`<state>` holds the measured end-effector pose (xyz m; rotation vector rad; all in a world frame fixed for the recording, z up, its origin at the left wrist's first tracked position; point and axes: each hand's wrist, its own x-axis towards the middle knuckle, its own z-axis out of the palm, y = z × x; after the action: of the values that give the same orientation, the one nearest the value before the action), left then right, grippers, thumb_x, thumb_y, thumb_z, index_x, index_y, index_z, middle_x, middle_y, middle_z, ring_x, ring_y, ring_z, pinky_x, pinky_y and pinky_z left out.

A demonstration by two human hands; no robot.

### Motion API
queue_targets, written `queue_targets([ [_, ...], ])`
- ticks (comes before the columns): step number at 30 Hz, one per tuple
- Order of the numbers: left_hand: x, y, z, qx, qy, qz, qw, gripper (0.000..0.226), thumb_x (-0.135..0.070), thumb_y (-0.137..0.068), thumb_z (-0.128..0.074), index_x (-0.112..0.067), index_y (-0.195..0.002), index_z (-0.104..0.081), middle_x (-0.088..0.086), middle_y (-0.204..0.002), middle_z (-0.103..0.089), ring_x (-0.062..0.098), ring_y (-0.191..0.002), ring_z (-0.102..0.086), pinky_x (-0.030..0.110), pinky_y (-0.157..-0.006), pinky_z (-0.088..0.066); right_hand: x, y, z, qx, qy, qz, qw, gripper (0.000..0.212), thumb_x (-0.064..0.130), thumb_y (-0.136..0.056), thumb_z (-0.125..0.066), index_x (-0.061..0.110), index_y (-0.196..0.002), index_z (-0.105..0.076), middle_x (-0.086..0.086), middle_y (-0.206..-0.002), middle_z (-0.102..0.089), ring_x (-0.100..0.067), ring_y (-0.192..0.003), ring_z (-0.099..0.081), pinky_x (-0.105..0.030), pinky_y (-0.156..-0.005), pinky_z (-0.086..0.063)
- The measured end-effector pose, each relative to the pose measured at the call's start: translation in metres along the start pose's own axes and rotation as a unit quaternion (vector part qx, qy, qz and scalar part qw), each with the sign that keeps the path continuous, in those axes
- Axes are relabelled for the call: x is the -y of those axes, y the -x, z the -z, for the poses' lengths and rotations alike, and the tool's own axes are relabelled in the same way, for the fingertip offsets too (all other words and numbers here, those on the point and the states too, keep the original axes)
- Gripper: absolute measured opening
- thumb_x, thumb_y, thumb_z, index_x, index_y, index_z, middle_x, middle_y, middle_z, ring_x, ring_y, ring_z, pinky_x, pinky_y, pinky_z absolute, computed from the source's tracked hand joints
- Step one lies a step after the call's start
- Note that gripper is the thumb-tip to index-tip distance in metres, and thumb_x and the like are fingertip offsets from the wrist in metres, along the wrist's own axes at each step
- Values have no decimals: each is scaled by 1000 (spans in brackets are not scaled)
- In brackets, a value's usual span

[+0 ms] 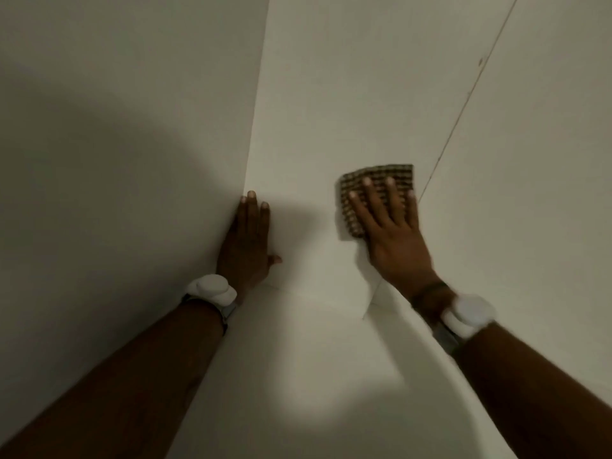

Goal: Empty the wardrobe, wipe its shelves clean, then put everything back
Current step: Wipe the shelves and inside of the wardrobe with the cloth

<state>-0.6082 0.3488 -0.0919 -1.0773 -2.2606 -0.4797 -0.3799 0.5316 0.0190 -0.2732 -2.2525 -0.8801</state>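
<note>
I look into the bare white inside of the wardrobe. A brown checked cloth [376, 180] lies flat against the back panel [331, 94]. My right hand [392, 233] presses on the cloth with straight, spread fingers. My left hand [246, 241] rests flat with straight fingers in the corner where the left side panel [132, 127] meets the back panel. The white shelf [298, 359] runs below both hands and is bare. A white band sits on each wrist.
A thin dark seam [463, 104] runs up the panel to the right of the cloth. The right side wall [546, 160] closes the space in. The light is dim, with shadows over the left panel.
</note>
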Motion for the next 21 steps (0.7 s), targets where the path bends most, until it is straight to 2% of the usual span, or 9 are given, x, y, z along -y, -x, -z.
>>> queue_targets([
  [4,-12,0,-2,14,-1,35,999,124,-59,-78,-73,2,-158,-1,30,-163,9,48,-152,5,55,-123,-16,-9,45,-9,27,22,-48,998,76,13,-96,-51,19,-161,-13,-12,-168,-4,-43,-153,3,-63,-121,-6],
  [8,-25,19,-8,46,10,64,997,123,-60,-81,-69,-3,-159,7,29,-163,14,49,-151,4,56,-122,-16,28,15,-22,-3,-20,-60,998,78,12,-92,-55,18,-161,-19,-13,-168,-7,-43,-153,1,-64,-120,-8],
  [11,-27,53,-26,77,43,78,993,117,-58,-83,-68,-11,-160,6,24,-165,13,45,-153,3,58,-122,-14,72,-25,-31,-28,-58,8,998,76,7,-91,-52,18,-160,-23,-10,-168,-12,-42,-153,-4,-62,-121,-6],
  [13,-23,69,-37,89,65,93,990,105,-59,-88,-57,-15,-161,3,20,-166,10,40,-154,3,57,-123,-12,106,-51,-37,-31,-78,67,994,71,6,-90,-47,17,-158,-30,-9,-166,-19,-40,-153,-10,-59,-123,-5],
  [16,-16,72,-42,103,58,102,988,94,-62,-89,-44,-18,-162,-4,21,-166,-4,39,-153,-9,57,-121,-19,146,-75,-45,-17,-85,140,986,62,9,-92,-45,16,-153,-41,-11,-163,-30,-39,-151,-23,-57,-123,-9],
  [18,-16,71,-42,99,58,106,988,93,-59,-89,-49,-18,-161,-7,21,-165,-11,40,-151,-16,54,-122,-18,147,-79,-51,1,-75,167,983,60,10,-92,-43,16,-152,-43,-10,-162,-32,-38,-150,-25,-57,-122,-12],
  [21,-14,72,-41,83,60,105,989,90,-49,-91,-52,-20,-162,-6,18,-167,-2,37,-154,-10,49,-123,-14,114,-67,-51,0,-53,203,978,61,9,-92,-40,17,-153,-42,-9,-162,-31,-37,-151,-24,-59,-121,-17],
])
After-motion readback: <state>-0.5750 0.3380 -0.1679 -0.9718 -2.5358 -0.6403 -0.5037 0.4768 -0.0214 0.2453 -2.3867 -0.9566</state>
